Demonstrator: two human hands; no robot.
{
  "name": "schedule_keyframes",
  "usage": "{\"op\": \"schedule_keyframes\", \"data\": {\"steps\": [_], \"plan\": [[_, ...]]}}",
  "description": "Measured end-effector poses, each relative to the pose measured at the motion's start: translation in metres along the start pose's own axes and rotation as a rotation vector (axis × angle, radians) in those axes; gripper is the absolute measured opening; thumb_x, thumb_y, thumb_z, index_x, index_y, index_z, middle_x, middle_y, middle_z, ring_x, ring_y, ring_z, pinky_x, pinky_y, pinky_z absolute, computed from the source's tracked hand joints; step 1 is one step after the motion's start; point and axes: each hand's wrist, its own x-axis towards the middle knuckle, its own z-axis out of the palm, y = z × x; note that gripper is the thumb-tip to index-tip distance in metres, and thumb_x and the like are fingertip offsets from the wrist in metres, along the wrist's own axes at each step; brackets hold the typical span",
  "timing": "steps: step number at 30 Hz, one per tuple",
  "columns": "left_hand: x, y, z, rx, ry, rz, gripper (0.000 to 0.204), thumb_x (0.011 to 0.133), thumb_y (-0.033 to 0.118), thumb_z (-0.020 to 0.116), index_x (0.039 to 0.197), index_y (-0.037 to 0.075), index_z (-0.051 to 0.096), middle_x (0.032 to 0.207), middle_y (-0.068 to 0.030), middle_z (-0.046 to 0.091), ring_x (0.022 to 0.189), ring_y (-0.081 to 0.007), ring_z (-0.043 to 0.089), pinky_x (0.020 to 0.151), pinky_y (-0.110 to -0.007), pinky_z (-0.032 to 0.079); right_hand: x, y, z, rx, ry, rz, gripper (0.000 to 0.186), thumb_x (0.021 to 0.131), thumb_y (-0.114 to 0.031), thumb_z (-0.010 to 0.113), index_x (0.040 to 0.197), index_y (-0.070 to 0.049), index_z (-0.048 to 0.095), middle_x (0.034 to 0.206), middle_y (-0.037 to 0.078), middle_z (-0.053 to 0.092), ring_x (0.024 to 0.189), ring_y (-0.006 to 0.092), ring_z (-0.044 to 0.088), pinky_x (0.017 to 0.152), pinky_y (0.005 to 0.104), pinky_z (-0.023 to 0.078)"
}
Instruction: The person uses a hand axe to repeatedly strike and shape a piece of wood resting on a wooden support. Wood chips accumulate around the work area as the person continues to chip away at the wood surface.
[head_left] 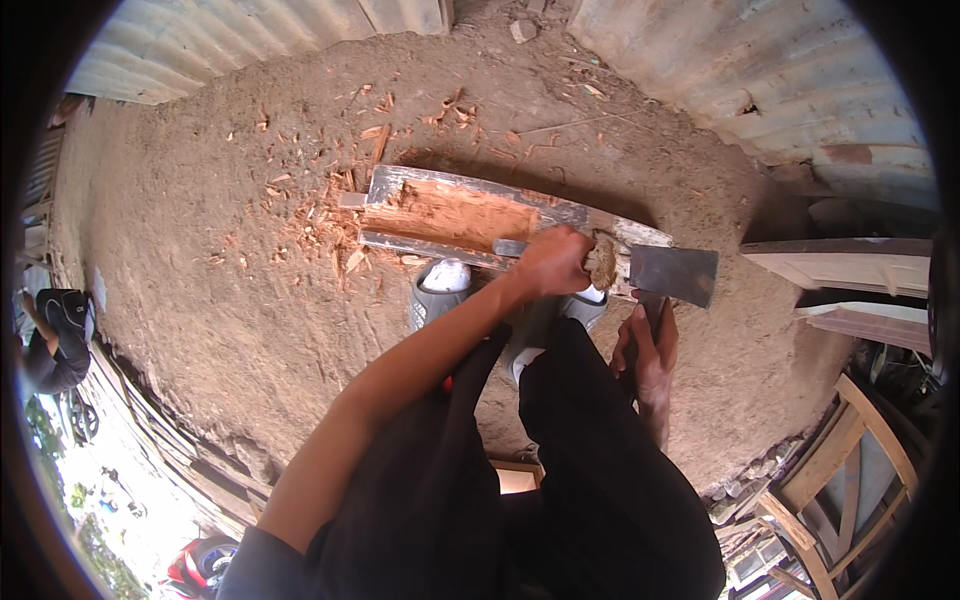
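A long wooden block (590, 221) lies across the dirt in front of my feet. Its weathered edges surround a hollow of freshly cut reddish wood (460, 212). My left hand (552, 262) is closed around a chisel; the flat metal blade (508, 247) points left over the hollow's near side, and the frayed butt of the handle (603, 262) sticks out to the right. In my right hand (648, 350) is the dark handle of a cleaver-like tool, whose broad, squarish metal head (675, 275) is just right of the chisel's butt, over the block's right end.
Wood chips (330, 225) litter the dirt left of and beyond the block. My shoes (440, 290) are close against its near side. Corrugated metal sheets (260, 40) stand at the back. Wooden boards (840, 262) and a wooden frame (850, 460) are at the right. Another person (62, 335) is far left.
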Motion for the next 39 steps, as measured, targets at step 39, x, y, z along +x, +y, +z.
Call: {"op": "schedule_keyframes", "data": {"steps": [39], "plan": [[-0.005, -0.006, -0.002, -0.050, 0.084, -0.037, 0.022, 0.065, 0.015, 0.071, 0.082, 0.002, 0.071, 0.083, -0.0258, 0.071, 0.084, -0.0456, 0.071, 0.078, -0.053, 0.057, 0.008, 0.021, 0.013, -0.138, 0.080, -0.100, 0.035, 0.106, -0.023, 0.058, 0.131, 0.000, 0.051, 0.069, 0.003, 0.051, 0.046, 0.0099, 0.049, 0.039, 0.0267, 0.040]]}}
